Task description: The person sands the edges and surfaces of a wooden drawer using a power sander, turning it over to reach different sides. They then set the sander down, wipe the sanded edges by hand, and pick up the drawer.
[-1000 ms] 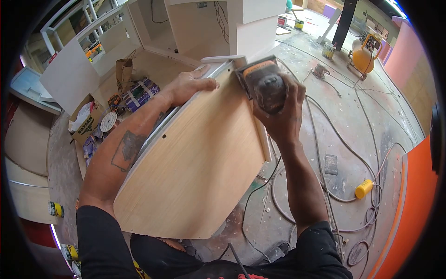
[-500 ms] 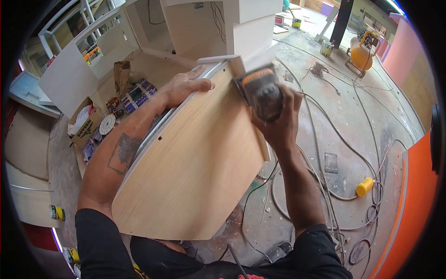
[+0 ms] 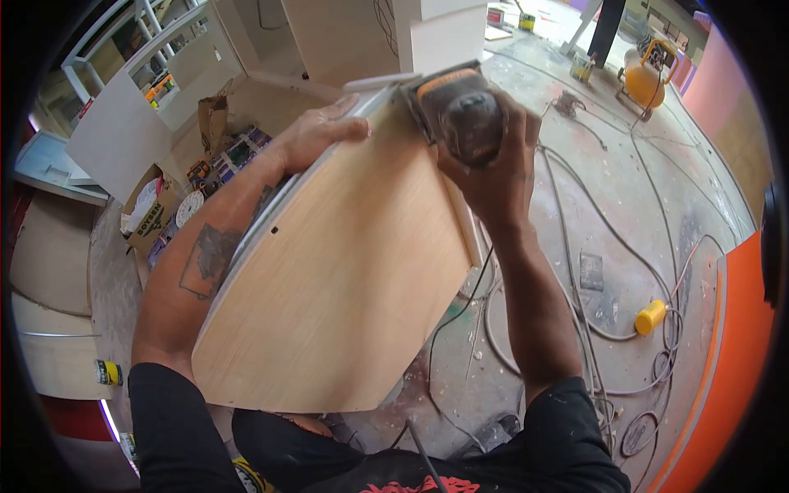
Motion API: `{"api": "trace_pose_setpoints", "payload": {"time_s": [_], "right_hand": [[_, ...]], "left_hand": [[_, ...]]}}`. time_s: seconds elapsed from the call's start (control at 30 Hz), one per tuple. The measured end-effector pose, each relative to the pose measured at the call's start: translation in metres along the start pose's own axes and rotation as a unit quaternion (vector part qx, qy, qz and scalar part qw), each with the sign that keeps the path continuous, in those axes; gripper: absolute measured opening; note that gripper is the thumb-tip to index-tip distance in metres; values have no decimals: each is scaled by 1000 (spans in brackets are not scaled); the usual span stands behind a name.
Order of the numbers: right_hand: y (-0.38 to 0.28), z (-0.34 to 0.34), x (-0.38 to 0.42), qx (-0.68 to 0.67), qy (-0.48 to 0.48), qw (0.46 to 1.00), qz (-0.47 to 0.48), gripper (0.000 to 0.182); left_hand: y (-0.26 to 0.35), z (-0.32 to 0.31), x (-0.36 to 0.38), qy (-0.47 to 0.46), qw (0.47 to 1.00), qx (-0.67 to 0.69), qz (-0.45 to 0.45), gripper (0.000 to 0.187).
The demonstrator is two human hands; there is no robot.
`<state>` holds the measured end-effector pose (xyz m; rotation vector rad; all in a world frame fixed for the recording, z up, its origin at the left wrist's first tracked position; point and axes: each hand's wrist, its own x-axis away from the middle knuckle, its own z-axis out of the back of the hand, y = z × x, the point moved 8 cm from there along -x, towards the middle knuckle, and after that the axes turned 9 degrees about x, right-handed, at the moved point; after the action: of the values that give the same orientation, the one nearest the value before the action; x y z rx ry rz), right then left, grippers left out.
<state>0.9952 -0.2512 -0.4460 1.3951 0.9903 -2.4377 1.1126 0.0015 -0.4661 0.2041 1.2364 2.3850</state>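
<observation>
A pale wooden panel piece point(image 3: 337, 271) with a white edge leans up from my lap, its narrow end pointing away from me. My left hand point(image 3: 325, 135) is closed over its upper left edge, with the thumb on the wood face. At the top right corner, my right hand point(image 3: 501, 164) grips a black and orange power sander point(image 3: 464, 119). The sander's flat pad is tilted against the piece's far end; the exact contact is hidden behind its body.
White cabinets point(image 3: 345, 41) stand ahead. An open cardboard box point(image 3: 156, 209) lies at the left. Cables point(image 3: 596, 230) and a yellow connector point(image 3: 650, 317) are on the floor at the right. A yellow compressor point(image 3: 645, 85) stands far right, and an orange panel point(image 3: 727, 353) borders the near right.
The sander in my right hand has moved up and slightly left at the piece's top corner. The wooden piece has shifted slightly left and up in view.
</observation>
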Motion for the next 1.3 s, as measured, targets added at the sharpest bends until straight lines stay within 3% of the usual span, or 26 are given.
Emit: {"api": "trace_pose_setpoints", "payload": {"time_s": [0.13,0.17,0.33,0.4,0.47,0.57,0.67,0.8,0.83,0.93,1.07,1.3], "right_hand": [[17,2,31,49,9,998,24,83],[28,1,45,12,8,1000,-24,72],[52,1,114,135,47,988,66,54],[58,0,121,135,47,987,69,64],[60,-6,120,98,25,994,46,89],[54,-10,89,31,32,999,-25,91],[34,-8,59,15,27,999,-16,93],[37,-7,70,65,28,997,18,85],[45,-6,83,64,33,997,16,84],[77,-8,133,81,19,996,25,86],[113,-9,184,107,16,994,-3,87],[82,-10,135,85,24,996,12,88]], "left_hand": [[-8,-1,1,-24,999,24,28,101],[-10,0,-1,-26,999,33,26,101],[-12,3,1,-16,998,42,32,103],[-12,1,-1,-12,998,40,41,104],[-10,-1,3,-8,997,42,57,105],[-9,-2,2,-14,998,46,41,102],[-8,-4,1,-24,995,94,23,98],[0,-9,12,-41,993,83,80,88],[12,-11,19,1,996,76,43,73],[-6,-5,18,12,992,77,100,82],[-11,-10,20,44,993,72,80,88],[1,-14,19,27,993,100,63,88]]}}
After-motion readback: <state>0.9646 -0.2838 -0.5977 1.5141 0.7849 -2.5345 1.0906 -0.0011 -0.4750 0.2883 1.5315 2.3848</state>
